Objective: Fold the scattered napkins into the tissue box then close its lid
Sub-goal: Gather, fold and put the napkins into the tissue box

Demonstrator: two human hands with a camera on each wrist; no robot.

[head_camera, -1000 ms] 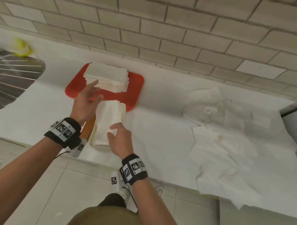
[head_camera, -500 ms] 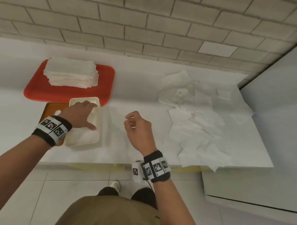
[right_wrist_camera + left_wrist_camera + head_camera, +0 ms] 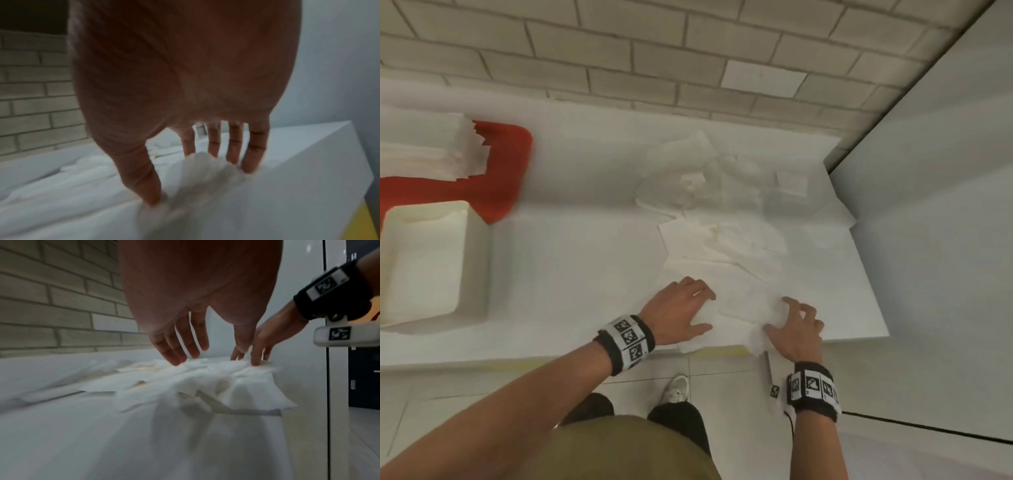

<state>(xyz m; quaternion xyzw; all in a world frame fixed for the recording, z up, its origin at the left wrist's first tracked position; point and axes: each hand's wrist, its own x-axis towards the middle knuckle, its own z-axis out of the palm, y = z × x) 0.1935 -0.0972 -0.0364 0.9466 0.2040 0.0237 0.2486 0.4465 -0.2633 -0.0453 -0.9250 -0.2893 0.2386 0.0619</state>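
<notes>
Both hands are down on a white napkin (image 3: 736,315) at the front edge of the counter (image 3: 571,274), near its right end. One corner of this napkin hangs a little over the edge. The left hand (image 3: 681,313) lies palm down on the napkin's left side. Its fingers (image 3: 179,344) are almost straight and close together, and the tips touch the paper. It does not hold anything. The right hand (image 3: 796,329) sits on the napkin's right side. Its fingers (image 3: 254,146) are spread and bent a little, with the tips and the thumb pushing into the paper, so the paper bunches up between them. Both arms reach forward and wear black bands with square marks.

Behind the hands, more loose napkins (image 3: 726,212) lie in a messy pile that runs back to the wall. Far to the left, near the front edge, sits the open tissue box (image 3: 472,267). Behind it is a red tray (image 3: 500,185) with a neat stack of napkins (image 3: 424,150) on it.
</notes>
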